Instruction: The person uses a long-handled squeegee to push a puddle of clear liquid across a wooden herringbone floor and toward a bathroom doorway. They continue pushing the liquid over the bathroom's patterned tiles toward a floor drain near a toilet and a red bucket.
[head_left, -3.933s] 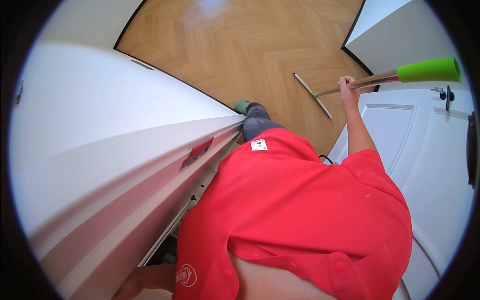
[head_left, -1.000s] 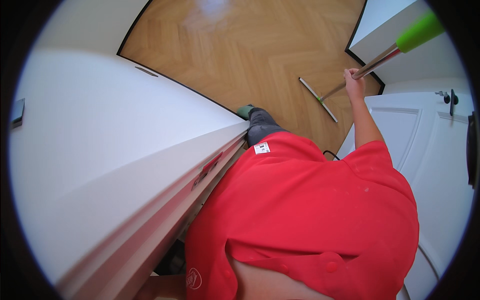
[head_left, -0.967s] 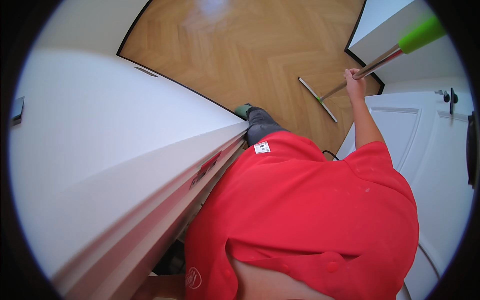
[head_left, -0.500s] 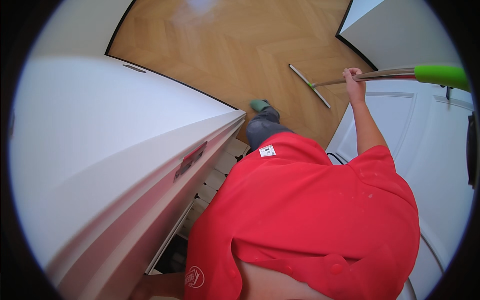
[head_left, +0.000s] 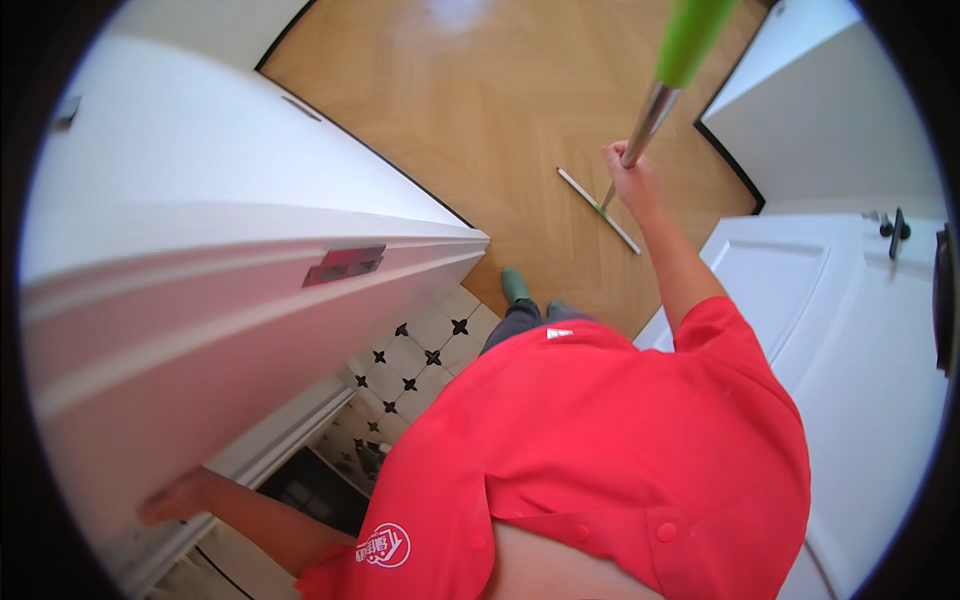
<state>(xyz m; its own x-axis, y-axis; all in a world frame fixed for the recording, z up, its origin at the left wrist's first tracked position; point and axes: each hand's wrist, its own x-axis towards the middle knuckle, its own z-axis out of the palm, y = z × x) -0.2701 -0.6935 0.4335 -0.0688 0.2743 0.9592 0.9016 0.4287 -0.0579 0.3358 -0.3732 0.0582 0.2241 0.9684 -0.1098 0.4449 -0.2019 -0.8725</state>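
Note:
My right hand [head_left: 630, 178] is closed around the metal pole of a floor squeegee [head_left: 650, 115]. The pole has a bright green grip at its upper end. Its long, thin head [head_left: 620, 230] lies against the wooden floor, beyond my feet. At the lower left, my left hand [head_left: 178, 498] is stretched toward the white door [head_left: 150, 385] and looks to be against its face. The hand is slightly blurred, its fingers extended with nothing seen in them. A metal latch plate [head_left: 345, 264] sits in the door's edge.
Herringbone wood floor [head_left: 480, 110] spreads ahead, meeting patterned tiles [head_left: 420, 350] beside my legs. Another white door [head_left: 840, 310] with a dark handle [head_left: 897, 235] stands at the right. A dark-fronted thing [head_left: 315, 490] is low behind my left arm. My green-covered foot [head_left: 514, 285] is near the floor seam.
My left arm has come into fuller view, reaching left. My right hand has moved left, and the squeegee pole has swung from nearly level to upright. The left door's angle has changed, exposing more tiles.

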